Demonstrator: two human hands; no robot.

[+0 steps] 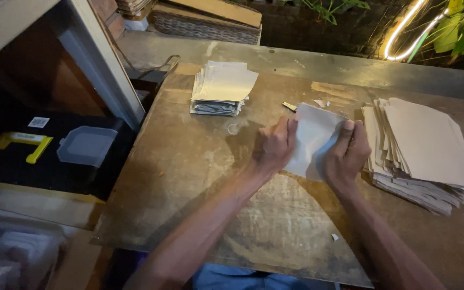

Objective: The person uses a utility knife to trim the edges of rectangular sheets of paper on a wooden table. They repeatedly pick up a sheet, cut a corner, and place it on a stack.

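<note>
Both hands had one pale sheet (315,140) pinched: left hand (276,146) on its left edge, right hand (347,153) on its right, mid-worktop (200,161).

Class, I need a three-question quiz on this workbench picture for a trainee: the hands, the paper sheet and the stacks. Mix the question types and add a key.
1. True or false: both the left hand and the right hand grip the pale sheet.
2. The taller fanned stack of brownish sheets lies on which side of the hands? A) left B) right C) under them
3. Fill in: the smaller stack lies on the far part of the worn brown ____.

Key: 1 true; 2 B; 3 board. Also in view: a black toolbox with a yellow handle, left of the board.
</note>
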